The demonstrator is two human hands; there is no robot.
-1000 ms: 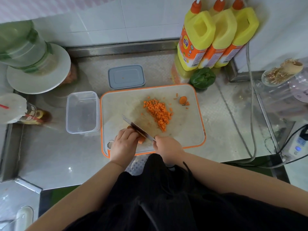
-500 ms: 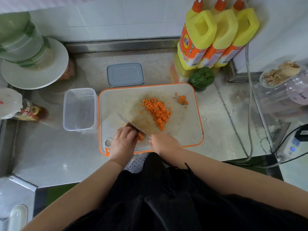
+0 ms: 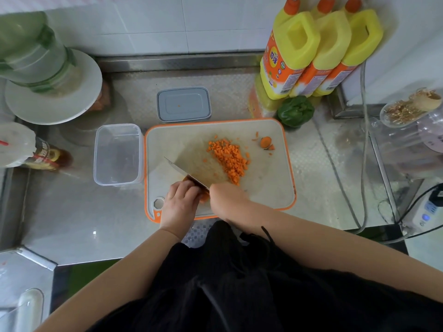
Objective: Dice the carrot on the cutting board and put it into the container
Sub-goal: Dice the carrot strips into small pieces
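Now your left hand (image 3: 178,202) pins the carrot piece (image 3: 204,196) just left of the knife (image 3: 185,174) your right hand (image 3: 226,200) grips, blade running away-left across the cutting board (image 3: 268,188).

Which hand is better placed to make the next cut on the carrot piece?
The right hand: it grips the knife, whose blade lies across the carrot piece on the cutting board. The left hand holds that piece down, so it is busy steadying.
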